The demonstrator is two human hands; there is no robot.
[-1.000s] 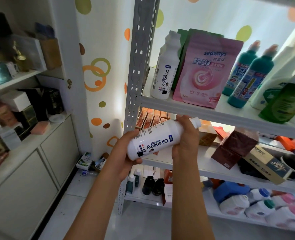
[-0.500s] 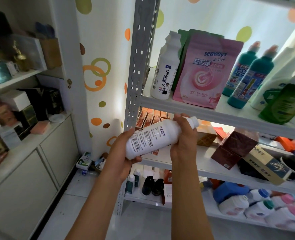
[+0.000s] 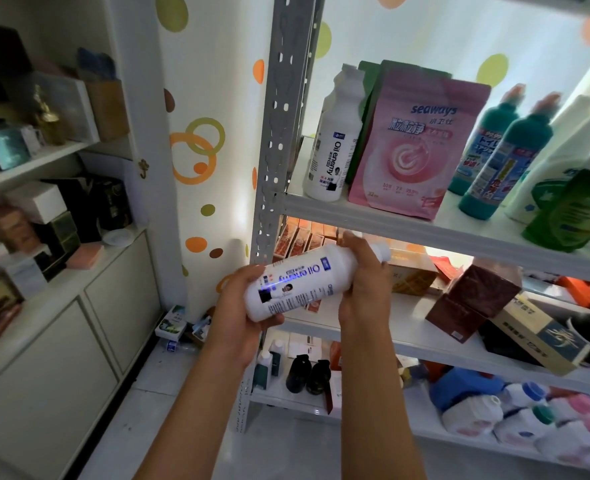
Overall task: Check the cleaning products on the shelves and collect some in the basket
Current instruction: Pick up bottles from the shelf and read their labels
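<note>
Rolled since a moment ago, the white bottle [image 3: 304,285] shows its front label below the shelf [image 3: 425,230]; I see left hand [image 3: 241,306] and right hand [image 3: 362,282] gripping its ends for reading.

Dotted wall [image 3: 214,98] — cream cabinet [image 3: 79,327]
</note>
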